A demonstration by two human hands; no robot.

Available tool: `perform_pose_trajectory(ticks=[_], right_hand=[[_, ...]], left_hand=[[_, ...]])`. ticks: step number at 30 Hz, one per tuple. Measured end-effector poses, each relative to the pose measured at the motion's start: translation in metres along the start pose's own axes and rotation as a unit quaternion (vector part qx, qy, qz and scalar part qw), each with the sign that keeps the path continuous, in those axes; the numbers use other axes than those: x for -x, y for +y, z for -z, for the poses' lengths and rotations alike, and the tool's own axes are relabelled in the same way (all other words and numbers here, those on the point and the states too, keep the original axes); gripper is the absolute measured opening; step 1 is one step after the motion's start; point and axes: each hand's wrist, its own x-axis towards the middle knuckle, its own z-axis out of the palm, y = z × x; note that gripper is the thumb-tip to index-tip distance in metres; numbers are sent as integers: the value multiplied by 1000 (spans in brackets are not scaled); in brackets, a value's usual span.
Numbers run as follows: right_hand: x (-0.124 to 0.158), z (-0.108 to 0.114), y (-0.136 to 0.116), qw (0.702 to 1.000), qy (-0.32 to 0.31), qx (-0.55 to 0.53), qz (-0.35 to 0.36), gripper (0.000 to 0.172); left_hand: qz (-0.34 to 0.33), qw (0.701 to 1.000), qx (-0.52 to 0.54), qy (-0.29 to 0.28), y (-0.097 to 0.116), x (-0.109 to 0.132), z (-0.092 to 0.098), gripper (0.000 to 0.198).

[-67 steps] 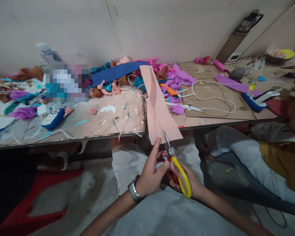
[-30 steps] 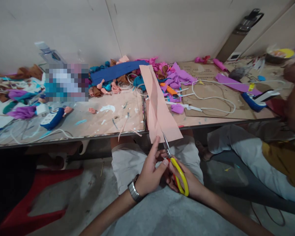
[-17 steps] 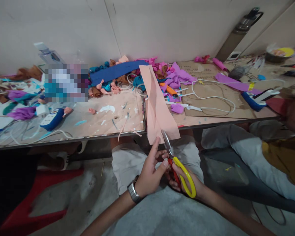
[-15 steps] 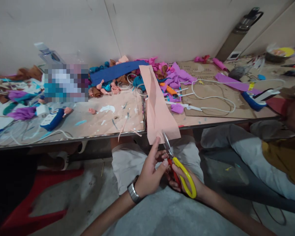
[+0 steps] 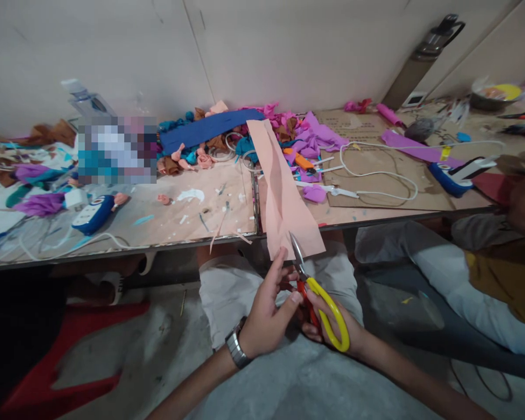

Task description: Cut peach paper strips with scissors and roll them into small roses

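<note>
A long strip of peach crepe paper [image 5: 273,192] runs from the cluttered tabletop over the front edge towards me, its near end raised above my lap. My left hand [image 5: 271,309], a metal watch on its wrist, has its index fingertip on the near edge of the strip and appears to hold it between its fingers; the thumb stands apart. In my right hand [image 5: 332,321] are scissors [image 5: 328,303] with one yellow and one red handle. Their blades point up at the paper's near edge, just right of my left fingertips. Part of my right fingers is hidden behind the handles.
Crumpled coloured paper [image 5: 319,134] and a blue strip [image 5: 205,131] lie along the wall, near an orange cutter [image 5: 301,160]. Blue-and-white corded devices [image 5: 94,213] rest on both sides. A tall bottle [image 5: 424,58] stands at back right. Another person's leg [image 5: 420,262] is at right.
The near end of the peach strip has shifted slightly right and twisted a little. My hands and the scissors have barely moved.
</note>
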Motion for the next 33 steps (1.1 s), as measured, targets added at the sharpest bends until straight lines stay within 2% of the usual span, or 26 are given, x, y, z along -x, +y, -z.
perform_pose_trajectory(ticks=[5,9,14,33], right_hand=[[1,-8,-8,999,14,-25,-28,51],[1,-11,-12,999,-3,-39,-27,50],[-1,-12,-14,999,9,-46,-24,50],[0,-21,-19,999,3,25,32,54]], left_hand=[[-2,999,-43,-12,0,4,1,71],[-4,998,-53,-23,-1,6,0,71],[-5,998,-53,-29,-2,7,1,72],[-2,998,-55,-39,-3,12,3,73]])
